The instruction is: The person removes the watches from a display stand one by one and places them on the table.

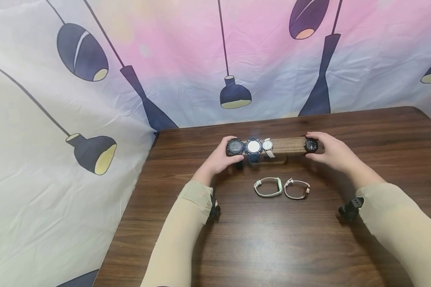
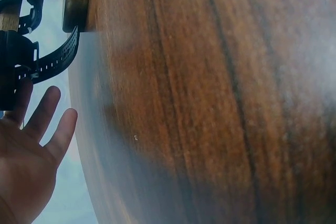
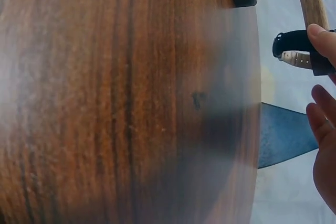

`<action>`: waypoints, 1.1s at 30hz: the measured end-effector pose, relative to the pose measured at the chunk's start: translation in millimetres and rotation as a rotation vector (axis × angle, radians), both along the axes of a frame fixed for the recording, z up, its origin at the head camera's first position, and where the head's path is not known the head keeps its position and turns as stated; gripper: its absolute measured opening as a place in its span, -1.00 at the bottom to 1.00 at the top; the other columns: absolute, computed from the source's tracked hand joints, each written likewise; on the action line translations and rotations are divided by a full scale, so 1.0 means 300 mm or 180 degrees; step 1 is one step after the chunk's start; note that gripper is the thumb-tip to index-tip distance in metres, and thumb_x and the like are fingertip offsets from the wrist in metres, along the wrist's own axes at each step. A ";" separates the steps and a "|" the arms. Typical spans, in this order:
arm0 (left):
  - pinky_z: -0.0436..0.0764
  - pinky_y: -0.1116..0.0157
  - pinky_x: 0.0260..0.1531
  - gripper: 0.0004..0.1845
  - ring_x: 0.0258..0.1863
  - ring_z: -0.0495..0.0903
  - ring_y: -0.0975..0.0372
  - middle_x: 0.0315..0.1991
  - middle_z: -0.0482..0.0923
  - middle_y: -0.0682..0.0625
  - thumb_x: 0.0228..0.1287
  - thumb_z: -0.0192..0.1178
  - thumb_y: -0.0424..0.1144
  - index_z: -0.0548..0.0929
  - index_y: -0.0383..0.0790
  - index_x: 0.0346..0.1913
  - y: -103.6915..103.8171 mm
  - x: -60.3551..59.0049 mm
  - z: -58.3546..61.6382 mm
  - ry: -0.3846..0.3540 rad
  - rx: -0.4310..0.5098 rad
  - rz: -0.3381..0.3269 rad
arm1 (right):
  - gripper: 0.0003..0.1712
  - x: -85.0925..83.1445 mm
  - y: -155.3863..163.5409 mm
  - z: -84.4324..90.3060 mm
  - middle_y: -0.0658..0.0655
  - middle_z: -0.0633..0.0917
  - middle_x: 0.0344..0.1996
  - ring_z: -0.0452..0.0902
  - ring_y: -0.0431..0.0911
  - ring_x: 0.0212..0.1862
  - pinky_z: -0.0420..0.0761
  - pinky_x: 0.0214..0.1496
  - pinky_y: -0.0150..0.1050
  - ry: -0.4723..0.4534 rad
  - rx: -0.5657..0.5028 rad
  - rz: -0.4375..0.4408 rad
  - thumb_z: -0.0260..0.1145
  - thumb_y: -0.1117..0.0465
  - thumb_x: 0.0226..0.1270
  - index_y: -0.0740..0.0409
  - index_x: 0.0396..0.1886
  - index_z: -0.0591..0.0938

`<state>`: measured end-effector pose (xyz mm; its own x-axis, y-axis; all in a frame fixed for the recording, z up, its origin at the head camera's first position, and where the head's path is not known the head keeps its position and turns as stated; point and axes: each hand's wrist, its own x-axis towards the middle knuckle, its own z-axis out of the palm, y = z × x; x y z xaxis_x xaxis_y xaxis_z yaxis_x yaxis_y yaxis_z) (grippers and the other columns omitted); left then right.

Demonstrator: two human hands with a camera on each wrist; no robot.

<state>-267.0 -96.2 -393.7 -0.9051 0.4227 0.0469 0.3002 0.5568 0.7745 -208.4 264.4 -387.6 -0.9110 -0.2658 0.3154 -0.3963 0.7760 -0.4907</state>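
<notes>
Wristbands (image 1: pixel 280 185) on tabletop (image 1: pixel 265 247), just in front of watch stand (image 1: pixel 287 146)

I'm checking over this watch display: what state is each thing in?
Stand: upright on the table.
Round black watch: on the bar, strap end hanging.
Blue watch: on the bar, face bright white.
White watch: on the bar.
Square black watch: on the bar's right end.
Green band: lying looped.
White band: lying looped.
Left hand: gripping the round black watch.
Right hand: gripping the square black watch.
</notes>
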 end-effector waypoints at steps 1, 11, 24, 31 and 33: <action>0.34 0.14 0.14 -0.28 0.13 0.39 0.16 0.16 0.35 -0.04 0.14 0.33 -0.04 0.18 0.03 0.28 0.000 0.000 0.000 0.0003 0.0003 -0.0002 | -0.30 0.003 0.000 0.003 0.37 0.46 0.12 0.34 0.26 0.15 0.28 0.14 0.16 -0.0034 -0.0015 -0.0027 0.46 0.21 0.05 0.33 0.18 0.41; 0.34 0.14 0.14 -0.28 0.13 0.39 0.16 0.16 0.35 -0.03 0.13 0.33 -0.02 0.18 0.04 0.29 0.000 0.001 0.005 0.0002 -0.0016 -0.0005 | -0.30 0.023 0.014 -0.004 0.41 0.44 0.10 0.37 0.26 0.08 0.31 0.07 0.18 -0.0105 0.0047 -0.0169 0.42 0.10 0.13 0.35 0.19 0.41; 0.34 0.14 0.14 -0.28 0.12 0.40 0.18 0.15 0.36 -0.02 0.13 0.34 -0.03 0.19 0.03 0.28 0.002 -0.001 0.004 0.0038 -0.0017 -0.0006 | -0.35 0.072 0.019 -0.021 0.39 0.49 -0.04 0.39 0.22 -0.02 0.34 -0.01 0.17 0.0187 -0.0055 -0.0313 0.44 0.11 0.09 0.40 0.09 0.49; 0.33 0.15 0.15 -0.29 0.13 0.39 0.17 0.15 0.36 -0.02 0.13 0.34 -0.04 0.20 0.01 0.28 0.001 0.003 0.003 0.0052 -0.0027 0.0005 | -0.35 0.099 0.024 -0.041 0.41 0.46 -0.01 0.38 0.25 0.01 0.32 0.01 0.19 -0.0019 -0.0182 -0.0437 0.43 0.08 0.11 0.39 0.09 0.49; 0.33 0.15 0.15 -0.29 0.13 0.38 0.17 0.16 0.36 -0.02 0.14 0.33 -0.04 0.19 0.02 0.28 0.001 0.004 0.003 0.0039 -0.0021 0.0009 | -0.35 0.106 0.025 -0.044 0.41 0.46 -0.01 0.38 0.25 0.00 0.32 0.00 0.19 -0.0007 -0.0211 -0.0447 0.44 0.09 0.10 0.40 0.09 0.49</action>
<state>-265.8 -96.0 -392.8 -0.9056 0.4206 0.0552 0.3081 0.5628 0.7671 -176.7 272.0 -400.7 -0.9385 -0.1144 0.3258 -0.2849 0.7896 -0.5434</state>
